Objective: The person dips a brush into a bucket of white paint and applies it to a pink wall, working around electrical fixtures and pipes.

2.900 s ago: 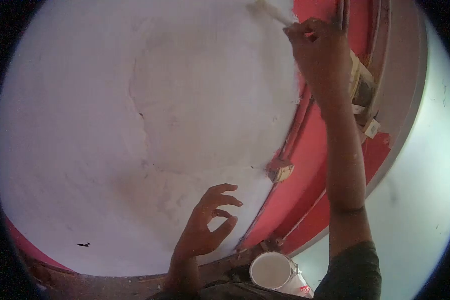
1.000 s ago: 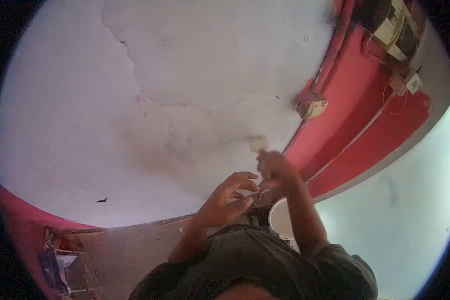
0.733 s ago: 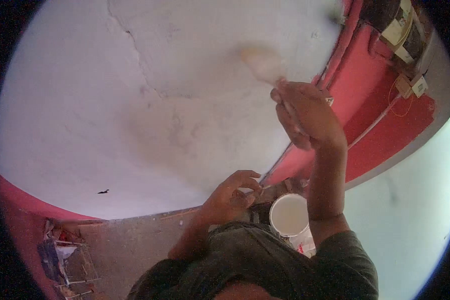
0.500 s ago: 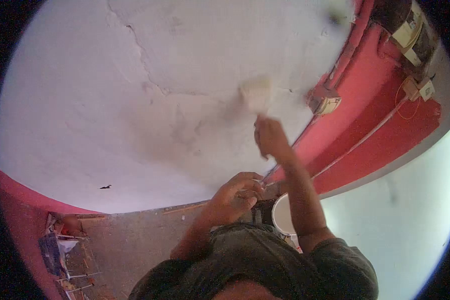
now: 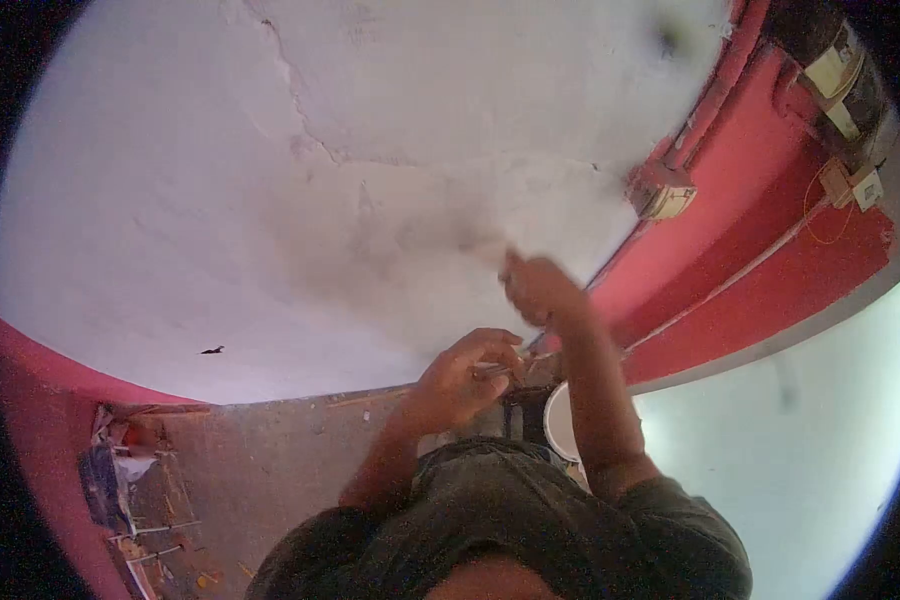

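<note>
My right hand is closed around the handle of a wide, pale, flat-ended tool, which looks like a putty knife. Motion smears its blade against the white wall. A beige, smudged patch spreads over the wall left of the blade, below a jagged crack. Lower down, close to the wall's bottom edge, my left hand has its fingers curled around something thin; I cannot tell what it is.
A white bucket stands beside my right forearm. Electrical boxes and pipes run along the red wall at right. Loose clutter lies on the floor at lower left.
My right hand has come down the wall a little, and the tool's blade has swung lower and to the left. My left hand stays in nearly the same place.
</note>
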{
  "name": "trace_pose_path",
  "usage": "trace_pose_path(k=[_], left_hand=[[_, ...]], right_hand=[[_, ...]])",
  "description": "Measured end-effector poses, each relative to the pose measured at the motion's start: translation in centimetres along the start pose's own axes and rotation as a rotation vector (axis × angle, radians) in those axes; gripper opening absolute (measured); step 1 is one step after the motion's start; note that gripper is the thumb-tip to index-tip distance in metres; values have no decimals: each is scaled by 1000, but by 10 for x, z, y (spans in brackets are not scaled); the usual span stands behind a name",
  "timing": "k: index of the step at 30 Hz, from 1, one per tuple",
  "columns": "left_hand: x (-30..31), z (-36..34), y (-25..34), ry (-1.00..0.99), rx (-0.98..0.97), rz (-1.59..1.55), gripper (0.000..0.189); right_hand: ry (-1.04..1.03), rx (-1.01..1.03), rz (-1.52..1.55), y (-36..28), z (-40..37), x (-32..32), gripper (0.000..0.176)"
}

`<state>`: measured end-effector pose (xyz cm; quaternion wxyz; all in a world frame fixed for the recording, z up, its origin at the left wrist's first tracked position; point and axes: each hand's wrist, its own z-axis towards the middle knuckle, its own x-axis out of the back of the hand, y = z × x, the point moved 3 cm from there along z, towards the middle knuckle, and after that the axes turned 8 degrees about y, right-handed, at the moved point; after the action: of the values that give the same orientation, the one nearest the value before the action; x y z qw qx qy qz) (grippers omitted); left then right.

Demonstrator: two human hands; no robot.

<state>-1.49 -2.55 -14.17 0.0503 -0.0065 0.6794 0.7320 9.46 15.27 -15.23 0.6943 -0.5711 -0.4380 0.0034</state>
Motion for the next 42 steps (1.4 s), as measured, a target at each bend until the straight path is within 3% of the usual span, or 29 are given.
trace_pose_path(k=[2,5,8,10,12,14,15,17,20,21,22,24,25,28,30,33,36,38,42], left_hand=[[0,1,4,3,-33,105,37],[-5,-3,8,21,-14,107,34],[-8,-4,4,31,-22,106,31],[-10,-4,1,29,5,105,30],[-11,-3,0,35,65,86,29],[-12,2,-9,10,4,131,29],[-14,7,-17,-14,-26,151,29],[-15,15,-41,-30,82,159,28],[-32,33,-81,-69,238,93,28],[-36,34,-95,-68,299,65,27],[-38,34,-118,-81,367,79,28],[-42,32,-161,-104,492,109,28],[-49,33,-170,-110,548,86,28],[-68,33,-187,-140,689,32,29],[-79,41,-190,-172,731,21,31],[-89,49,-196,-247,718,7,30],[-99,55,-197,-302,743,46,31],[-107,56,-197,-350,775,75,33],[-121,59,-206,-430,840,134,36]], right_hand=[[-61,-374,693,-80,-18,43,45],[91,-189,542,-137,-48,64,53],[228,-18,538,-121,-44,43,50],[423,293,186,-49,-4,1,39],[482,189,63,15,16,-45,27],[563,361,-73,84,9,-98,20],[362,262,-310,128,11,-129,27],[196,443,-117,192,-30,-154,32],[-59,307,-444,311,-85,-233,31],[-78,144,-238,331,-110,-237,27],[-92,-14,-27,353,-139,-237,25],[-110,-76,-108,361,-189,-223,26],[-122,17,-412,354,-206,-198,28],[-88,-95,-585,415,-253,-205,28],[14,-276,-529,442,-276,-195,26],[-158,-376,-682,492,-292,-200,19],[429,-1075,-73,536,-295,-205,26],[454,-1102,5,553,-289,-204,23],[28,-718,-475,578,-250,-212,20]])
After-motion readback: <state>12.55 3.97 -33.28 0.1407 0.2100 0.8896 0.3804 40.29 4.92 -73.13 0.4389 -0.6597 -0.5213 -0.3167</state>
